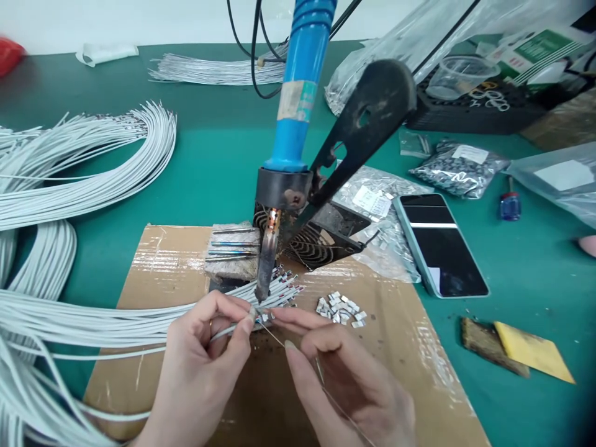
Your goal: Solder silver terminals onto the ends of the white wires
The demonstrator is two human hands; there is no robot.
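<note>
Just under the tip of a blue-handled soldering iron (pixel 293 133), held point-down in a stand, my two hands meet. My left hand (pixel 200 366) pinches the end of a white cable (pixel 222 333) between thumb and forefinger. A small white connector (pixel 265 317) sits at the cable end, partly hidden by fingertips. My right hand (pixel 354 379) has its fingers curled around a thin solder wire (pixel 273 336), which runs toward the cable end and trails down past the palm. A right fingertip is close to the connector; whether it touches cannot be made out.
A cardboard sheet (pixel 172 267) lies beneath, with loose connectors (pixel 342 309) right of the iron tip. White cable bundles (pixel 84 320) fill the left. The black stand arm (pixel 363 124) rises behind. A phone (pixel 442 245) and a yellow sponge (pixel 535 351) lie to the right.
</note>
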